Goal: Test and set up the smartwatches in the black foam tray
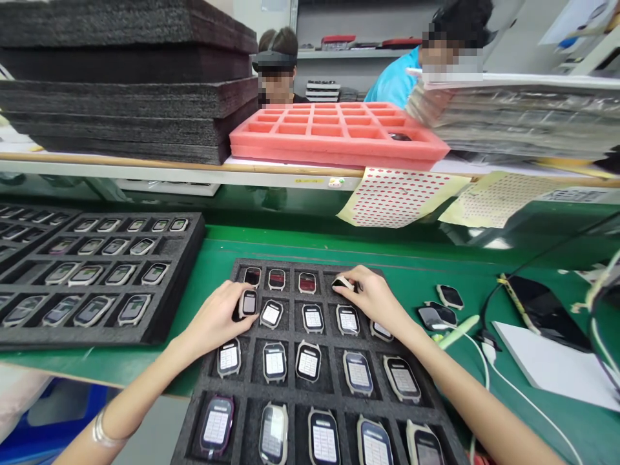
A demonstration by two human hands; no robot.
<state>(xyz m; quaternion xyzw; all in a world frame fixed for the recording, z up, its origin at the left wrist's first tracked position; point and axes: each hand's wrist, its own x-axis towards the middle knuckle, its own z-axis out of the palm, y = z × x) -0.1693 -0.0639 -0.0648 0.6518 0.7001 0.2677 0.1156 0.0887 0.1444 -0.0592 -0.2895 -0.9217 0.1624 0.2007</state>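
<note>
A black foam tray with square compartments lies in front of me, holding several smartwatch bodies without straps. At its left edge my left hand pinches a light-framed smartwatch between thumb and finger, in the second row from the back. My right hand grips another smartwatch, which is tilted on edge at a back-row compartment. Many watches in the nearer rows show lit white screens, such as this dark-framed watch. Three back-row watches, including one left of centre, have dark reddish screens.
A second foam tray of watches sits at left. Loose watches, cables, a phone and a white box lie at right. The shelf above carries black foam stacks and a pink foam tray. Two people are beyond it.
</note>
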